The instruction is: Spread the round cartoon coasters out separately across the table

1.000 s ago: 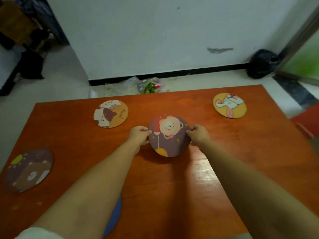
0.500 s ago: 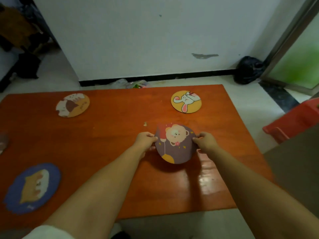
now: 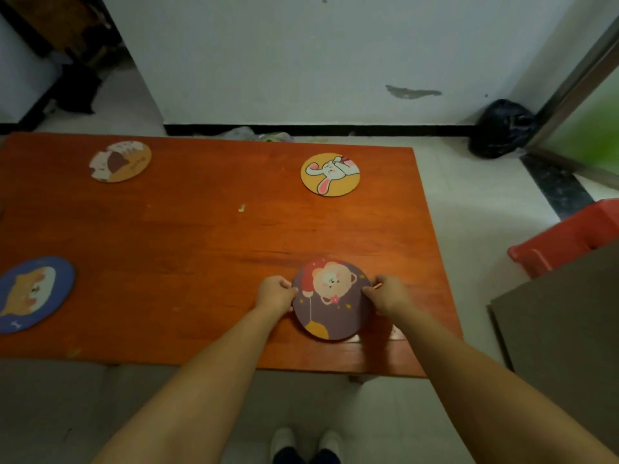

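Note:
A purple round coaster with a bear and a red balloon lies near the front right of the orange table. My left hand grips its left rim and my right hand grips its right rim. A yellow rabbit coaster lies flat at the back right. An orange coaster with a white and brown animal lies at the back left. A blue coaster with an orange animal lies at the front left, cut off by the frame's edge.
The table's right edge and front edge are close to the held coaster. A red plastic stool and a dark board stand to the right. A black bag sits by the white wall.
Both hands have carried the purple bear coaster from the table's middle toward the front right corner. The view has shifted right, and the brown coaster at the far left has left the frame.

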The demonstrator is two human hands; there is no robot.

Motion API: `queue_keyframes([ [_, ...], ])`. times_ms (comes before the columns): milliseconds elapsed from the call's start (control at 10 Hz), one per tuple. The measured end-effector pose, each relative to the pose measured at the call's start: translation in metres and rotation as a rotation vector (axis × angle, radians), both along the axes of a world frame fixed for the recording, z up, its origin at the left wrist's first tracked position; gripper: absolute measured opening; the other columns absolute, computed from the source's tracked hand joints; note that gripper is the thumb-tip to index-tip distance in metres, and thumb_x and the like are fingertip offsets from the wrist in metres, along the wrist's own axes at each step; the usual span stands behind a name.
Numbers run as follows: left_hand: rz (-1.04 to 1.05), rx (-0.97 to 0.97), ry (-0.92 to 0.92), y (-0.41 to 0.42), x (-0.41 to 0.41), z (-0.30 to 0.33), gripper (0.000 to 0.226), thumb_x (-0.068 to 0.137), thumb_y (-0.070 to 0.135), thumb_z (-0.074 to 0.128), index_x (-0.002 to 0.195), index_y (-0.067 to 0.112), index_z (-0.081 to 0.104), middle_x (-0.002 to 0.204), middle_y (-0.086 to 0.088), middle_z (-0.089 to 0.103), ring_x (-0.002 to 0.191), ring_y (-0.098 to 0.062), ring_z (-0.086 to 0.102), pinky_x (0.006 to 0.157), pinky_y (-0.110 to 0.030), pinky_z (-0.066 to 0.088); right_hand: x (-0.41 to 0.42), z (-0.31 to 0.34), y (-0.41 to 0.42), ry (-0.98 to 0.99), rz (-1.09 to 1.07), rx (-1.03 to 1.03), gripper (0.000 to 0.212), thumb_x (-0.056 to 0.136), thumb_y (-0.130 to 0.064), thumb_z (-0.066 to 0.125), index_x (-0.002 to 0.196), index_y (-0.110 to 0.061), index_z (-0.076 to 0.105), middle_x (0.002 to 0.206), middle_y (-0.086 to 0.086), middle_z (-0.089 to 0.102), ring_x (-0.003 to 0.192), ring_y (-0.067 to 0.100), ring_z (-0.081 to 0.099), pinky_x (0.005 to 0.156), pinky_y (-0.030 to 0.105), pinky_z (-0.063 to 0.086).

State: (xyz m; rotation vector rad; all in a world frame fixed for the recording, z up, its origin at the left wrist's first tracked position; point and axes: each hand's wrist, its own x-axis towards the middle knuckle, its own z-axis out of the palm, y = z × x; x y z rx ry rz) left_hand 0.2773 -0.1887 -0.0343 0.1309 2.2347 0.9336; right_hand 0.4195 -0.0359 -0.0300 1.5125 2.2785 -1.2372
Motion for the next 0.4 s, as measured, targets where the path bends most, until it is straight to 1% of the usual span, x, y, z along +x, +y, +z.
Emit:
queue_keyframes([
  [100,-0.101,-0.122,0.145,-0.001,0.002,-0.008,0.034,0.091,0.013,0.06,0.061,0.016,0.044,0.074,-0.007,0.057,0.08,-0.028,0.059,0.073,-0.036,0.052,0.003,-0.008,-0.004,-0.056,0.077,0.074,0.02,0.093,-0.022,0.057,0.087,-0.004,0.053,0.103,0.027,0.065,0.091,0.038,0.06,0.075,0.046,0.049],
  [200,-0.191,-0.183,0.263,-0.004,0.008,-0.018,0.03,0.091,0.017,0.06,0.065,0.015,0.045,0.078,-0.007,0.058,0.087,-0.031,0.059,0.068,-0.033,0.042,0.004,-0.014,-0.008,-0.124,0.121,0.133,0.022,0.094,-0.024,0.056,0.102,-0.004,0.056,0.108,0.022,0.065,0.096,0.037,0.06,0.072,0.039,0.045],
  [300,-0.249,-0.244,0.319,-0.006,0.007,-0.019,0.016,0.089,0.022,0.061,0.096,0.009,0.056,0.106,-0.013,0.062,0.1,-0.033,0.06,0.077,-0.038,0.048,0.002,-0.015,-0.01,-0.18,0.158,0.185,0.029,0.094,-0.027,0.056,0.11,-0.004,0.05,0.118,0.022,0.057,0.102,0.04,0.058,0.08,0.046,0.048],
  [400,-0.268,-0.253,0.257,-0.012,0.002,-0.017,0.021,0.088,0.019,0.06,0.105,0.008,0.054,0.103,-0.013,0.061,0.099,-0.033,0.06,0.074,-0.036,0.046,0.005,-0.006,-0.007,-0.201,0.138,0.191,0.039,0.093,-0.03,0.058,0.121,-0.005,0.048,0.128,0.022,0.052,0.111,0.041,0.055,0.09,0.047,0.048],
])
